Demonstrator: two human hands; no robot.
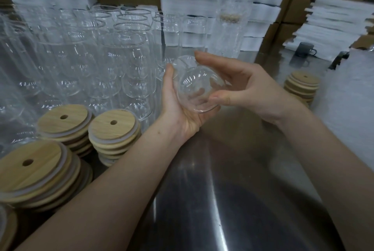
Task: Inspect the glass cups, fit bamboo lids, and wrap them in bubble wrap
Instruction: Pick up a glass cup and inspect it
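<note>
A smooth, shiny steel desk [232, 169] carries rows of clear cylindrical spare cups [125, 58] and stacks of round, holed bamboo lids [113, 129]. Above it, the left hand [182, 109] and right hand [247, 86] curl their fingers round one tilted glass cup [197, 85].

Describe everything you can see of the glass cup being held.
The glass cup is clear, rounded and lidless; glare hides any flaws. It is held tipped on its side above the steel table, one round end toward the camera. The left hand cradles it from below, and the right hand pinches its right side between thumb and fingers.
</note>
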